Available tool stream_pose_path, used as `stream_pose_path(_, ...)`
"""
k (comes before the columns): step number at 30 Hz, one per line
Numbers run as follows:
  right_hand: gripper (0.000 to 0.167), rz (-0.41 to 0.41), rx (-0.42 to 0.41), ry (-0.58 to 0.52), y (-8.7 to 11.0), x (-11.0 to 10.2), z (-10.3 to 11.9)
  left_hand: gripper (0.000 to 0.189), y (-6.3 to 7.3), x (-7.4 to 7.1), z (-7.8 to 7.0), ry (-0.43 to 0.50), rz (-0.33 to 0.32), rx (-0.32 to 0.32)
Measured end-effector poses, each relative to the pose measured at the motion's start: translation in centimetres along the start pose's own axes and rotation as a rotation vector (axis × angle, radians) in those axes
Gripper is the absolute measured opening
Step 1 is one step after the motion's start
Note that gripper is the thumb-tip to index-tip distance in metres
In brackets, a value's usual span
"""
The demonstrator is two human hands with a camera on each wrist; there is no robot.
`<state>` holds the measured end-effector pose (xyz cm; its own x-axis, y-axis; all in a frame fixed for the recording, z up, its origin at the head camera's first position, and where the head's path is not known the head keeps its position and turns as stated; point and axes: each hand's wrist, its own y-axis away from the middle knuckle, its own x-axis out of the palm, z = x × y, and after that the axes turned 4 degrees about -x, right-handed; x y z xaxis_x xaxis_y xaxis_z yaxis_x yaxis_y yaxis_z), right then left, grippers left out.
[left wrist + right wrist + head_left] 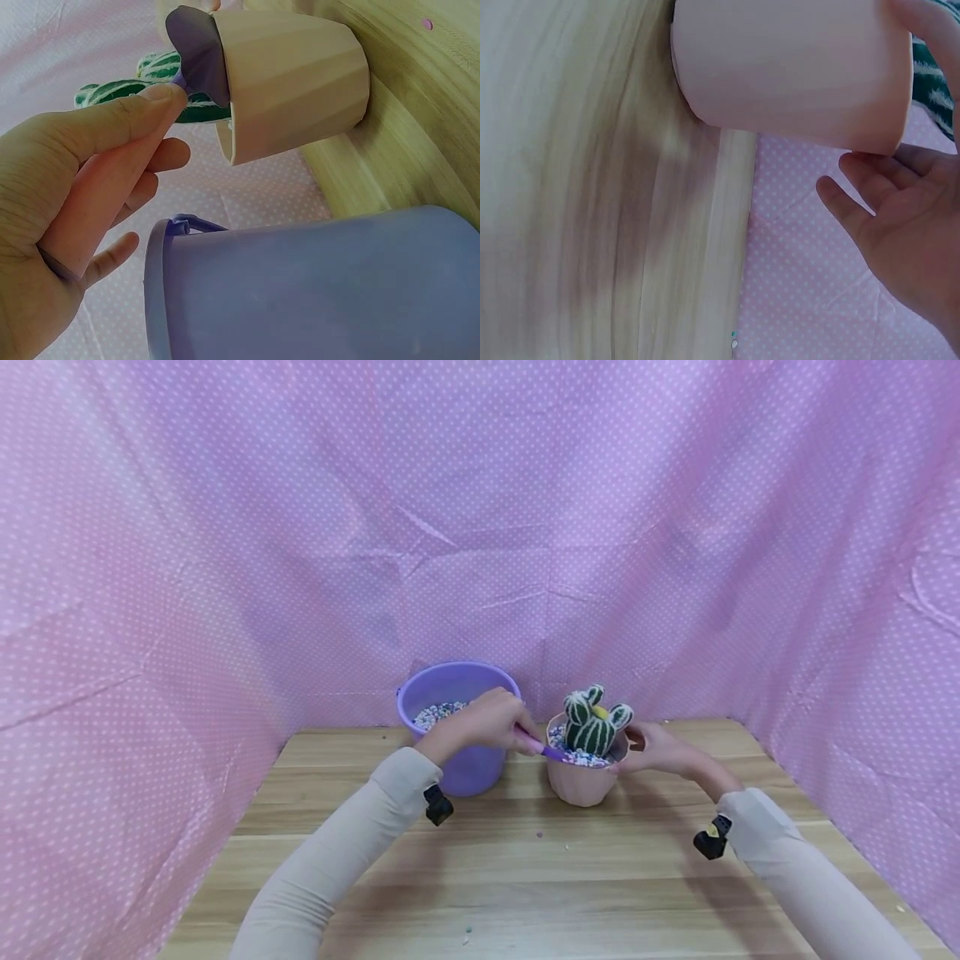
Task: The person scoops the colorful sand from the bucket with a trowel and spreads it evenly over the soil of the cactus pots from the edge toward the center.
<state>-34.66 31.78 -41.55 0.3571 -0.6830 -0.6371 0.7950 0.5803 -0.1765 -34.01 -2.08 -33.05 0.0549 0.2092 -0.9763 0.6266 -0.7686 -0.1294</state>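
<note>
My left hand (495, 720) grips a small trowel by its pink handle (109, 191), the thumb laid along it near the neck. The trowel's purple blade (201, 52) is at the rim of a pale pink flower pot (581, 787), over the pebbles. In the pot stands a green and white knitted cactus (592, 737) with a yellow spot, amid small white and coloured pebbles (588, 760). On the pot's right side my right hand (660, 750) holds the rim, thumb at the near side and fingers behind.
Left of the pot stands a purple bucket (471, 772) with more pebbles (438, 714) inside; my left forearm passes in front of it. A few stray pebbles (539, 834) lie on the wooden table (570, 893). Pink dotted cloth (480, 527) hangs behind and at both sides.
</note>
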Motion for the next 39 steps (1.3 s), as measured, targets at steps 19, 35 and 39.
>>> stream_pose_path(19, 0.079, 0.045, 0.007, -0.024, -0.3, -0.2, -0.4, 0.015, 0.1, 0.2, -0.2, 0.003, 0.008, -0.024)
stream_pose_path(35, 0.075, 0.023, 0.037, -0.136, -0.5, -0.2, -1.4, 0.017, 0.1, 0.4, 0.0, 0.036, -0.001, -0.037)
stream_pose_path(39, 0.074, -0.044, -0.008, -0.107, -0.2, 0.5, -1.6, 0.017, 0.1, 0.4, 0.1, 0.029, -0.004, -0.039)
